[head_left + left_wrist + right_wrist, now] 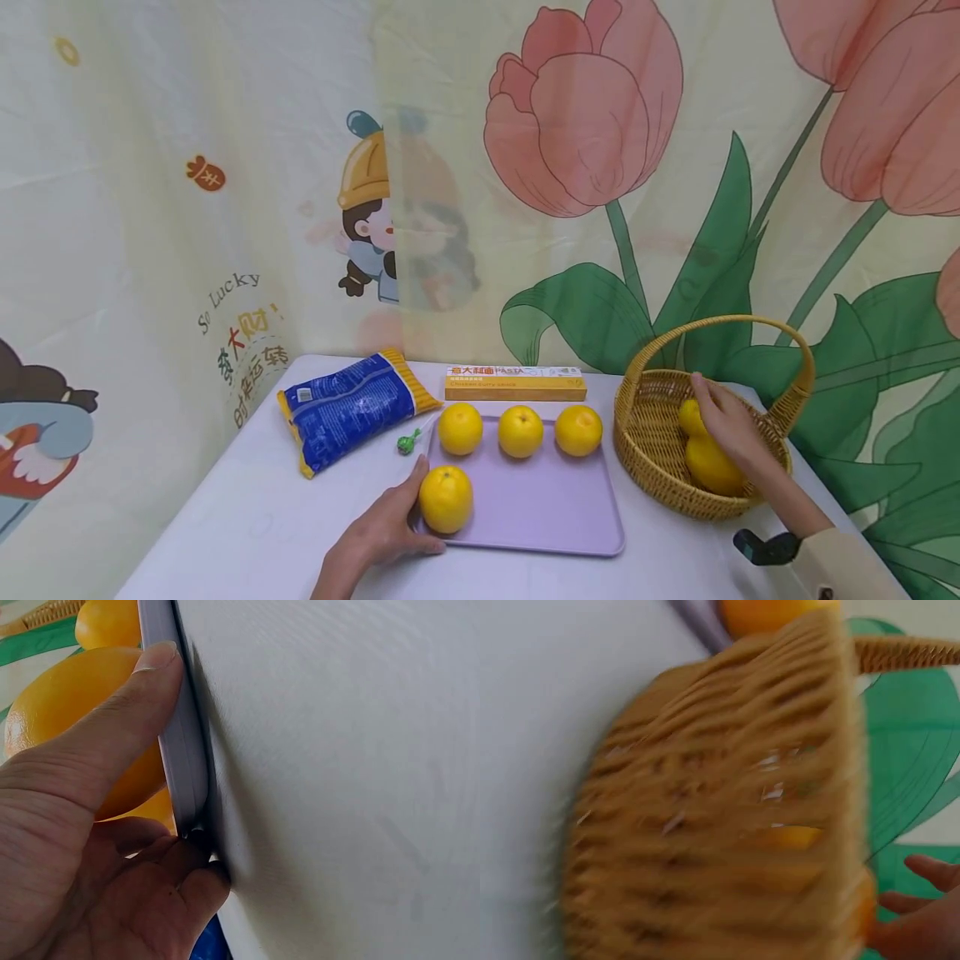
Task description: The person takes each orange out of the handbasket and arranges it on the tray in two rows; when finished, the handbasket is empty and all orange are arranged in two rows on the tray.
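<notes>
Four yellow fruits point(521, 432) on lilac tray point(534, 507)

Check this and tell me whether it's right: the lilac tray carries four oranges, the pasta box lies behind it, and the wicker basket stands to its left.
Not quite: the head view shows the wicker basket to the right of the lilac tray. The tray carries four oranges, and the pasta box lies behind it.

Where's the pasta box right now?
In the head view, the pasta box lies just beyond the purple tray's far edge, between the blue-and-yellow packet on the left and the wicker basket on the right.
</notes>
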The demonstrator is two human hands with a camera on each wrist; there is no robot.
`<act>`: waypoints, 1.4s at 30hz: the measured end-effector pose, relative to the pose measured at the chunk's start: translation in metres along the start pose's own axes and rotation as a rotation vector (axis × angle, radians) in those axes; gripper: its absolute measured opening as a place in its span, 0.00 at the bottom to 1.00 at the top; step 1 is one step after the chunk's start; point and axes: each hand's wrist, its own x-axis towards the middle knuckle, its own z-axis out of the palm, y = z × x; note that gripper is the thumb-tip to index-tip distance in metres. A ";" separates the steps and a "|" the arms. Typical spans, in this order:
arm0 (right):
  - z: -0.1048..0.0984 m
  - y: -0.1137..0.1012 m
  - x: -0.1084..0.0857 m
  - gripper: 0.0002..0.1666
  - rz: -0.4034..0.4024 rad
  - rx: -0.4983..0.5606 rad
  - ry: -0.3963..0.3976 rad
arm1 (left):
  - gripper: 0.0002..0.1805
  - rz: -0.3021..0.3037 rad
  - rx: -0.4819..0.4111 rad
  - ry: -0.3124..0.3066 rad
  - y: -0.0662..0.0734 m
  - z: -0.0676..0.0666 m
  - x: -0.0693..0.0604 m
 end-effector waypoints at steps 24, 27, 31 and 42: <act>-0.028 -0.023 0.059 0.34 -0.308 -0.192 -0.212 | 0.71 -0.008 -0.014 -0.009 0.001 0.000 0.000; -0.028 -0.021 0.063 0.35 -0.306 -0.223 -0.240 | 0.71 -0.005 -0.014 -0.009 0.001 0.000 0.000; -0.028 -0.018 0.069 0.38 -0.293 -0.236 -0.297 | 0.71 0.001 -0.018 -0.006 0.000 -0.001 -0.001; -0.026 0.006 0.082 0.41 -0.253 -0.282 -0.391 | 0.72 0.030 -0.013 -0.007 -0.002 -0.002 0.000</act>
